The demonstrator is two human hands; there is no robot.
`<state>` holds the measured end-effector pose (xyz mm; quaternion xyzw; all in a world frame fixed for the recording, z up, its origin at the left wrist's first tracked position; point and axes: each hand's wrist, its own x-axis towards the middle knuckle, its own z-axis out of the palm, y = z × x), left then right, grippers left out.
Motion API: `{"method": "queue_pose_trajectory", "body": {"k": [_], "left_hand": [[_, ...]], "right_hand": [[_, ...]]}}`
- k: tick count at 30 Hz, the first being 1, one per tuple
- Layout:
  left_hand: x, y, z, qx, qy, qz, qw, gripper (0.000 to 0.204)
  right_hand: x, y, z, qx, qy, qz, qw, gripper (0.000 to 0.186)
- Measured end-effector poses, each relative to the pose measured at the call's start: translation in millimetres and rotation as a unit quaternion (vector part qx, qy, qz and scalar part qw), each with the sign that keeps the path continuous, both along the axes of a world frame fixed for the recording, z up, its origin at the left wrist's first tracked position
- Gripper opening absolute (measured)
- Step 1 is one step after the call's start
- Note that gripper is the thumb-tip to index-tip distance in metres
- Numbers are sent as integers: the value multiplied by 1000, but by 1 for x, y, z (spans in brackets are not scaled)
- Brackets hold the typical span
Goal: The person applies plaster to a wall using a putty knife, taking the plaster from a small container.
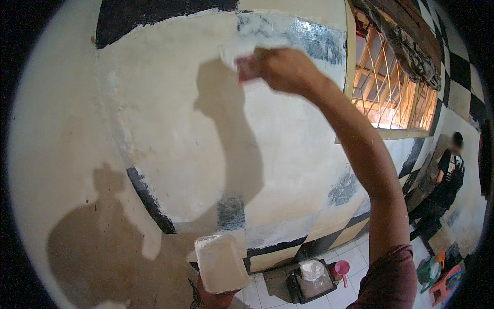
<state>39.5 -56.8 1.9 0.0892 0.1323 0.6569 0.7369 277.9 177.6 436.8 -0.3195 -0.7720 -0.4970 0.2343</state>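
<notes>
My right hand (280, 67) is raised to the upper wall, its fingers closed around a small pink-red hand tool (248, 69). Motion smears the tool, so its exact kind cannot be made out. It is at or close to the pale wall (170, 118), just below a patch where dark paint (319, 38) shows through a thin white coat. Low in the view, my left hand (215, 299) holds a whitish rectangular tub (221, 263) from beneath, its fingers mostly hidden by it. Pale matter coats the tub's inside.
A barred window (393, 77) is to the right of my raised arm. Below, a dark crate (296, 288) bears a white bag (312, 270), beside a pink dipper (341, 268) on the tiled floor. A person (450, 175) stands at far right, near a red plastic stool (443, 288).
</notes>
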Motion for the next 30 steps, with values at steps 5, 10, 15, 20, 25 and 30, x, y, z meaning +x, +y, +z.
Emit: {"method": "queue_pose_trajectory", "body": {"k": [5, 10, 15, 20, 25, 30], "left_hand": [[6, 5, 2, 3, 0, -17, 1000, 69], [5, 6, 4, 4, 2, -22, 1000, 69], [4, 5, 5, 10, 4, -18, 1000, 69], [0, 4, 4, 14, -1, -16, 1000, 69], [-6, 2, 1, 13, -11, 11, 1000, 69], [-20, 1, 2, 7, -10, 42, 999, 69]], "right_hand": [[5, 27, 81, 151, -18, 39, 988, 36], [-1, 31, 13, -66, -48, -67, 994, 37], [59, -6, -17, -40, 234, 103, 966, 20], [121, 10, 17, 49, 497, -40, 865, 30], [94, 54, 39, 86, 482, -34, 871, 42], [-97, 44, 20, -48, 339, 111, 933, 23]]}}
